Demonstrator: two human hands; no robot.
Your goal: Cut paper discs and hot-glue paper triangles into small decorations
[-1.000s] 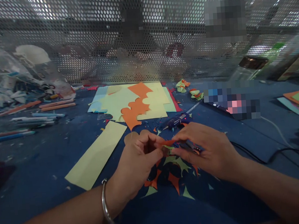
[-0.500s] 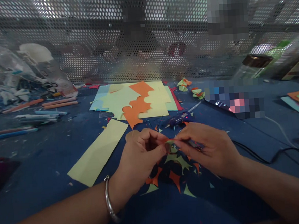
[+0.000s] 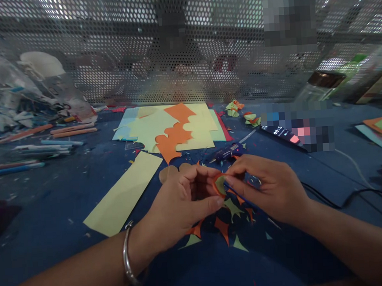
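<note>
Over the blue table, my left hand point(image 3: 189, 199) pinches a small curled paper piece point(image 3: 220, 185), orange outside and pale green inside, between its thumb and curved fingers. My right hand point(image 3: 267, 183) is closed on the same piece from the other side, thumb against the green face. A thin blue stick-like thing point(image 3: 246, 201) runs beneath the right fingers; whether they grip it I cannot tell. Orange paper scraps point(image 3: 222, 229) and green scraps point(image 3: 239, 243) lie below. Behind the right fingertips rests a glue gun point(image 3: 225, 153). A rounded brown shape point(image 3: 168, 173) is partly hidden behind my left hand.
Pale paper sheets point(image 3: 200, 140) with a cut orange sheet point(image 3: 177, 135) lie ahead, and a yellow strip point(image 3: 124, 194) is to the left. Pens point(image 3: 63, 143) sit farther left. Paper flowers point(image 3: 252, 120), a phone point(image 3: 284, 133) and a black cable point(image 3: 340, 205) are rightward.
The paper piece has turned from edge-on, so its green inner face now shows. My left fingers have opened round it a little, and the right thumb has shifted onto its inside.
</note>
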